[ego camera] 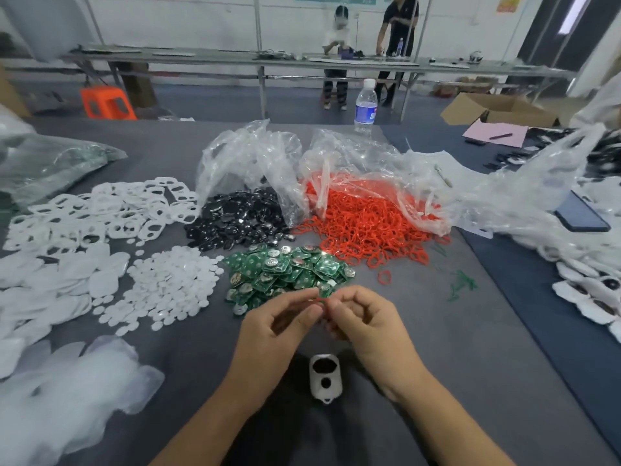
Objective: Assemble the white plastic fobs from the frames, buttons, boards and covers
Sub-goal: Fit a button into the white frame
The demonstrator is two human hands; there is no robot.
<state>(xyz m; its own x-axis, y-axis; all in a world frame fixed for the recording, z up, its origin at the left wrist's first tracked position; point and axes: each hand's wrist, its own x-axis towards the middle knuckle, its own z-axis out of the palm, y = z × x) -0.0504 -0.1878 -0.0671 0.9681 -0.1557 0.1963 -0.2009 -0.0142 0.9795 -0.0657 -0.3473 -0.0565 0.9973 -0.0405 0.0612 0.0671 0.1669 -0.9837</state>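
Far left lie piles of white frames (100, 210) and round buttons (168, 284), then green boards (285, 270). The left hand (279, 327) and right hand (366, 321) meet just in front of the boards. Their fingers are curled, and both seem to pinch a thin red ring (317, 300). A single frame (325, 378) lies on the grey surface (453, 364) between the wrists. Its long side points away from the person, and it is near both hands alike.

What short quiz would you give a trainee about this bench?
1. True or false: the left hand and right hand together pinch a red ring.
2. Which pile lies just beyond the hands? A green boards, B black buttons, C white discs.
3. Fill in: the white frame lies on the table between the person's ____.
Key: 1 true; 2 A; 3 wrists.
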